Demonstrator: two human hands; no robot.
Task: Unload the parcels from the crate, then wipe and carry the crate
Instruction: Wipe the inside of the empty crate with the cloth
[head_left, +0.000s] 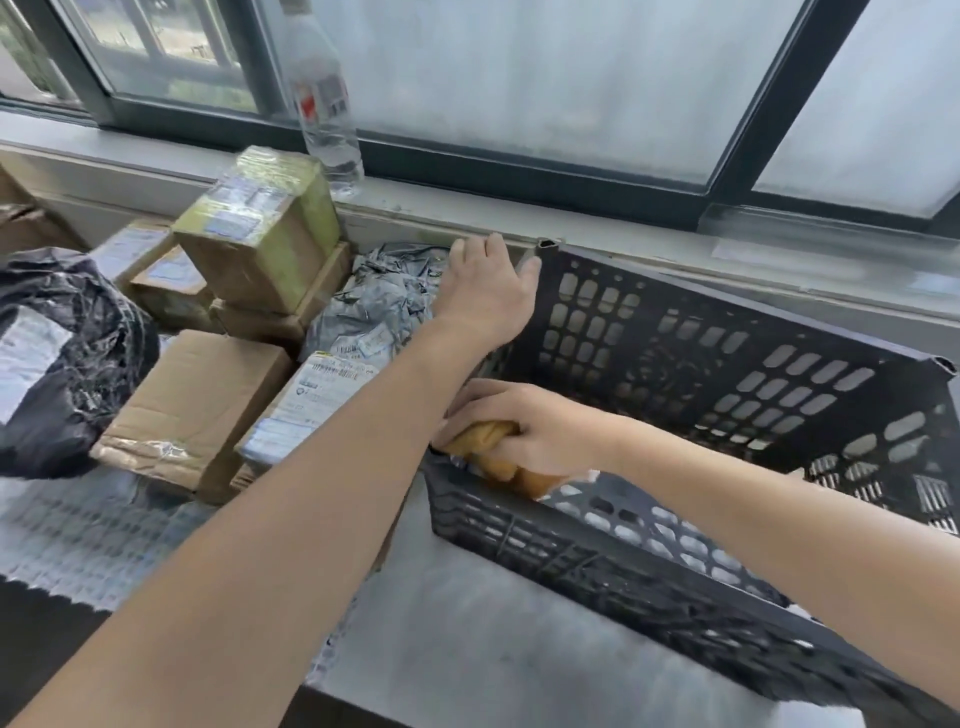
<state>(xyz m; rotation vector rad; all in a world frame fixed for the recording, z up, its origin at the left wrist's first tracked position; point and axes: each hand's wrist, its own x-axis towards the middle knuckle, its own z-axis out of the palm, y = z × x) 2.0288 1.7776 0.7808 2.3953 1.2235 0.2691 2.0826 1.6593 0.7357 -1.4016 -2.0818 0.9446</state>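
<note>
Crate (727, 374) of black plastic stands on the grey table (467, 649) below the window sill, just right of the parcels (197, 405). The left hand (488, 291) grips its far left corner, with the thumb against the corner post. The right hand (524, 426) is at the near left corner, fingers curled round a yellow cloth (493, 462). The long axis of the crate goes from left to right, slanting nearer to the camera at the right, and the opening looks up. Its walls are a lattice of rounded slots. The parcels are brown cardboard boxes and crumpled plastic bags, grey and black
</note>
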